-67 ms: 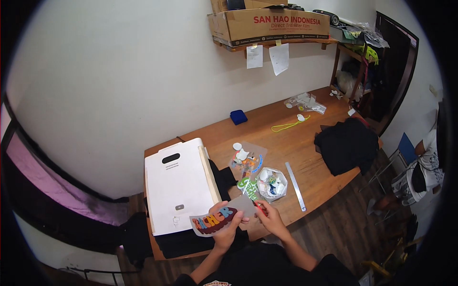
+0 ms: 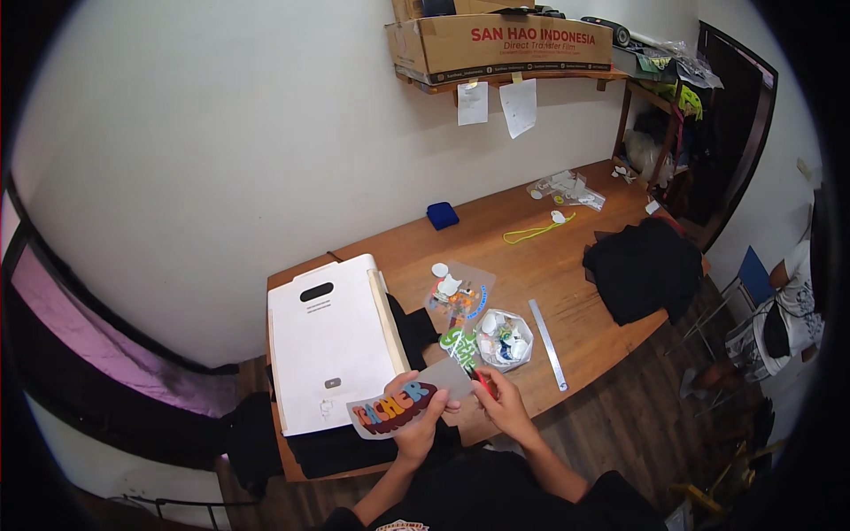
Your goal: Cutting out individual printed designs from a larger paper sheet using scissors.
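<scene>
A wooden table spans mid-frame, and at lower centre a printed sheet is gripped by the person's left hand, while the right hand has its fingers closed around red-handled scissors.

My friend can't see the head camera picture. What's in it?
A person's left hand holds a sheet with colourful lettering, and the right hand holds red-handled scissors near its edge. The wooden table bears a white boxy device and black cloth.
</scene>
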Tool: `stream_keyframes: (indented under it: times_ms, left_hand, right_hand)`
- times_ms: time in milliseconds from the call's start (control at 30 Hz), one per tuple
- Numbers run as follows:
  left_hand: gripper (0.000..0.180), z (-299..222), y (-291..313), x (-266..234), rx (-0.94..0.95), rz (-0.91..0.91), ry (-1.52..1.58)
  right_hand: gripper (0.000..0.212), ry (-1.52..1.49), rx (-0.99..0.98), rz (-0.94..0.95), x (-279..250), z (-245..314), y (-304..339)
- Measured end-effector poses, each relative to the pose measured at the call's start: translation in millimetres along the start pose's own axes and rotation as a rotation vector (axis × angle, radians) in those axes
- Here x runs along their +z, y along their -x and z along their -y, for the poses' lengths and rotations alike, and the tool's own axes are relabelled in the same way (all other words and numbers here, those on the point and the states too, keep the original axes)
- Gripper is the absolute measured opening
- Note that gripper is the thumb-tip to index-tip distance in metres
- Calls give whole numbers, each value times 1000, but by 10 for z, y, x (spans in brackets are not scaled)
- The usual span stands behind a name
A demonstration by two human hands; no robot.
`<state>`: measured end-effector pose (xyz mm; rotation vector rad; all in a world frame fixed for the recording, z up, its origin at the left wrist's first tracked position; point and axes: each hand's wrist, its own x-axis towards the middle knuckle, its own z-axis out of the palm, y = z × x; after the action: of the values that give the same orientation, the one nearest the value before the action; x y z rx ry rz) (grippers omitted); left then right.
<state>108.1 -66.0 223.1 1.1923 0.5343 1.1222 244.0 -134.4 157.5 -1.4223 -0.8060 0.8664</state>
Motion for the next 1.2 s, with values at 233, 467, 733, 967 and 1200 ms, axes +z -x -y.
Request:
stream_keyframes:
  times_ms: [233,467,733,967,1200]
  left_hand:
    - [46,-6,-1,13,0,-21,23]
    - [45,-5,33,4,-16,6,36]
    - [46,-10,62,-4,-60,109,26]
    - [45,18,79,-27,-50,159,18]
    - [45,-6,85,-17,-69,187,17]
  right_hand:
    - [28,-485,79,109,-44,296,29]
    - [29,-407,-103,92,-81,488,131]
    - [29,-274,-230,-12,37,564,266]
    - [25,-184,-239,-67,78,647,304]
    - [24,-159,-280,-101,99,657,294]
